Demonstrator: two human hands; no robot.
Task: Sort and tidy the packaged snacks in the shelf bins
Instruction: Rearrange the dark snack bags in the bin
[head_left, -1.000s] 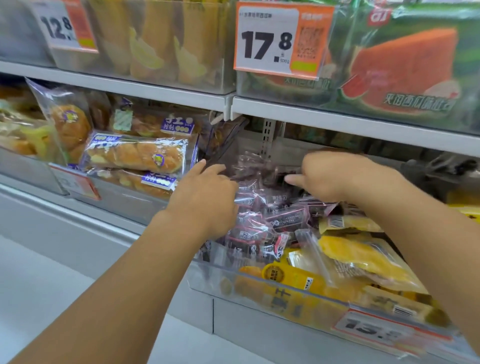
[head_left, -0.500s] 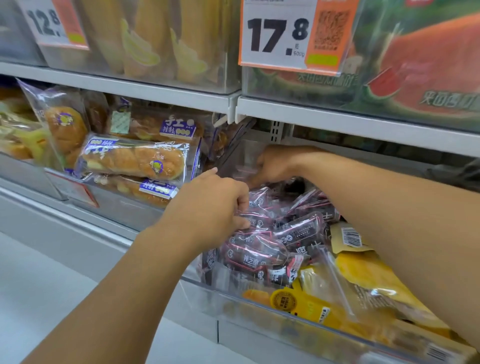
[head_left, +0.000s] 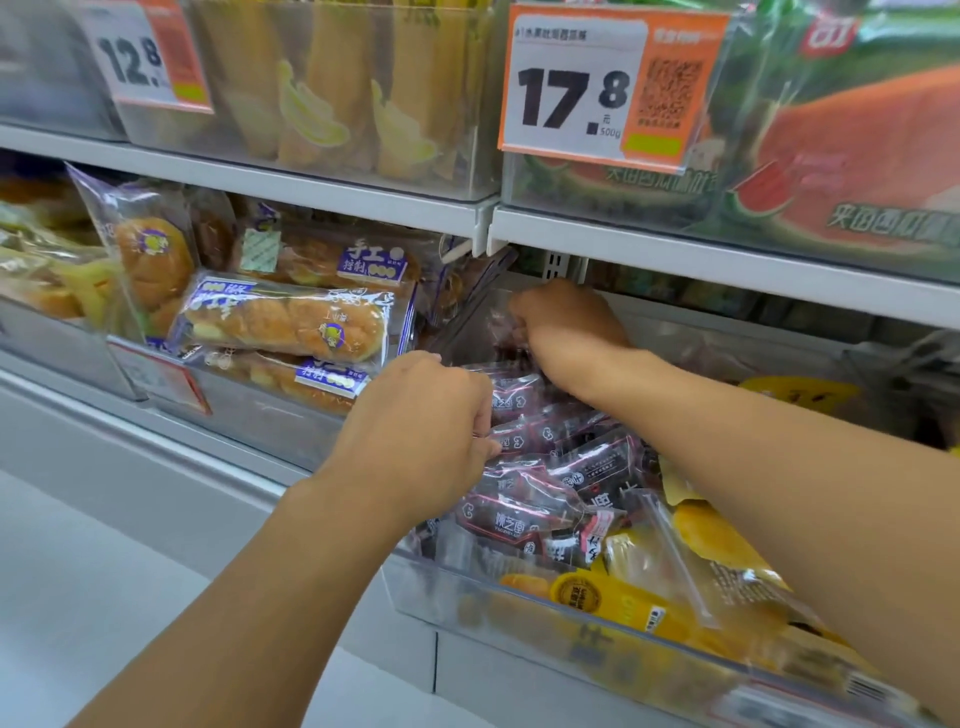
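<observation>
1. The right hand (head_left: 566, 332) has been carried from above the middle of the dark snack packets (head_left: 540, 467) to the back left corner of the clear bin (head_left: 467, 592), under the shelf edge
2. The left hand (head_left: 421, 431) has been closed from a loose, thumb-out pose into curled fingers pinching a dark packet at the pile's left edge

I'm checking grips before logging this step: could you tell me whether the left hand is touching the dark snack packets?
Touching. The head view shows the left hand with curled fingers pinching the edge of the dark snack packets.
</observation>
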